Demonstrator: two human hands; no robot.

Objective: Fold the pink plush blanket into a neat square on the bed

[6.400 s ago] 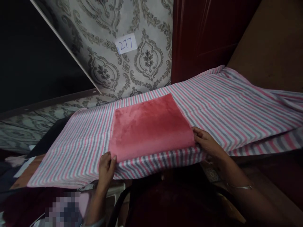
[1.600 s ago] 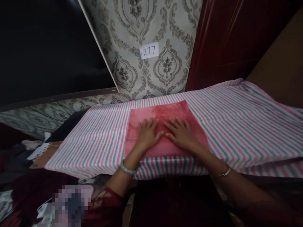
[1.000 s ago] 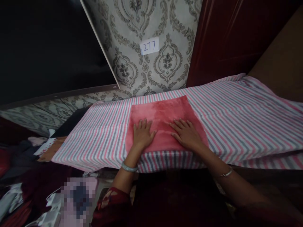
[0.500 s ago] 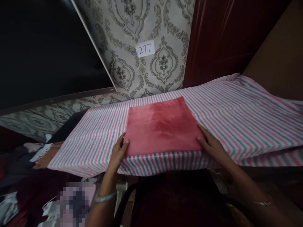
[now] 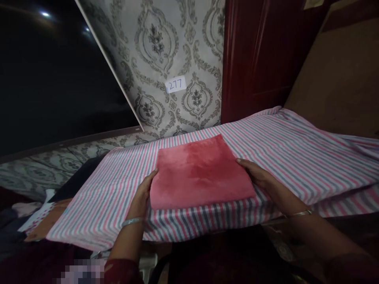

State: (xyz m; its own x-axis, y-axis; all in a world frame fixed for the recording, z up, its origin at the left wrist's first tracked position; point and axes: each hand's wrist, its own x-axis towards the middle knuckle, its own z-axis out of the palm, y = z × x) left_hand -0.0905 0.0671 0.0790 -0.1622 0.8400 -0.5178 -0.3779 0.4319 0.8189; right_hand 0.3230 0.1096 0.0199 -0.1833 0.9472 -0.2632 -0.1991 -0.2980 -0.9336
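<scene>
A pink-red plush cloth [image 5: 201, 177], flat and roughly rectangular, lies on a striped cover [image 5: 118, 185]; its near edge looks rounded and slightly raised. My left hand [image 5: 142, 193] grips the cloth's left side, fingertips at the edge and the thumb hidden from view. Against the right side, my right hand [image 5: 256, 173] holds the cloth the same way, with part of its fingers tucked out of sight behind the near right corner.
Behind the table stands a patterned wall with a paper label [image 5: 176, 84] reading 277. A large dark screen [image 5: 59, 79] leans in at left. A dark red door [image 5: 251, 59] and a brown panel [image 5: 340, 79] are at right. Clothes lie piled at lower left.
Both hands have shifted along the cloth's sides, and their thumbs no longer show on top. The near edge now looks fuller and rounder. The view has tilted up slightly.
</scene>
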